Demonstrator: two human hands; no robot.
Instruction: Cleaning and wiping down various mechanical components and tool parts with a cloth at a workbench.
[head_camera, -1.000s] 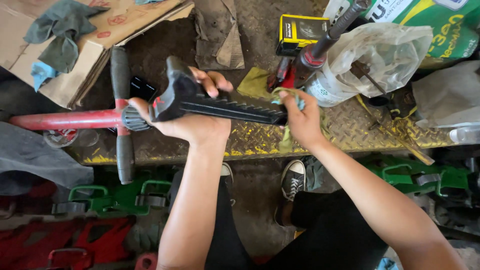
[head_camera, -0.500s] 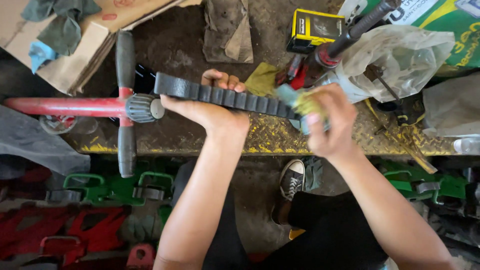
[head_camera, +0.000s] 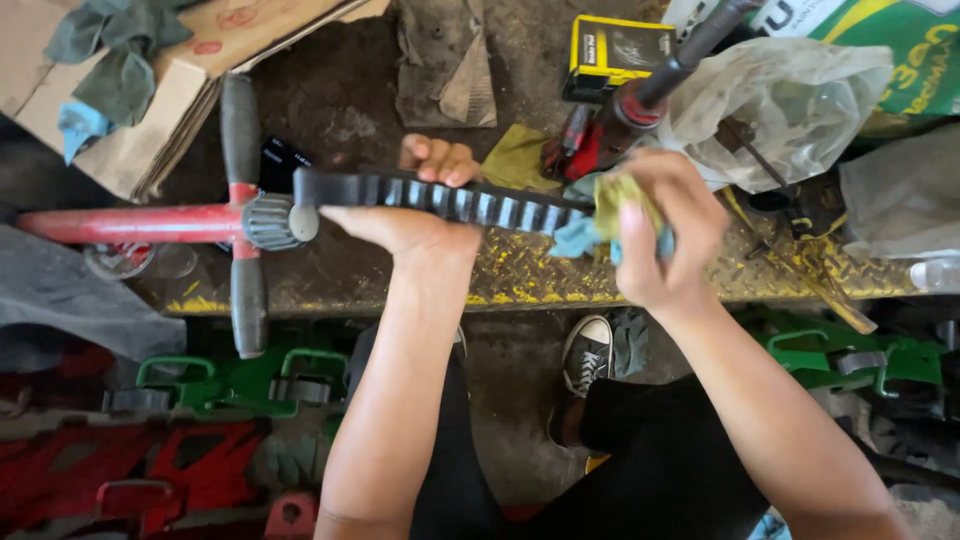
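My left hand (head_camera: 415, 215) grips a long black toothed belt (head_camera: 480, 203) near its middle and holds it level above the checker-plate ledge (head_camera: 520, 270). My right hand (head_camera: 660, 235) is closed around a yellow and blue rag (head_camera: 610, 215) that wraps the belt's right end. The belt's left end lies close to the grey hub of a red T-handled tool (head_camera: 230, 220).
Flattened cardboard (head_camera: 150, 100) with grey-green rags sits at top left. A yellow and black box (head_camera: 615, 55), a red tool with a black handle (head_camera: 640, 95) and a clear plastic bag (head_camera: 780, 90) lie at top right. Green and red metal frames (head_camera: 240, 375) stand below the ledge; my black sneaker (head_camera: 585, 355) is between them.
The belt has been turned flat and level, its bent left end straightened. My right hand with the rag has closed over the belt's right end.
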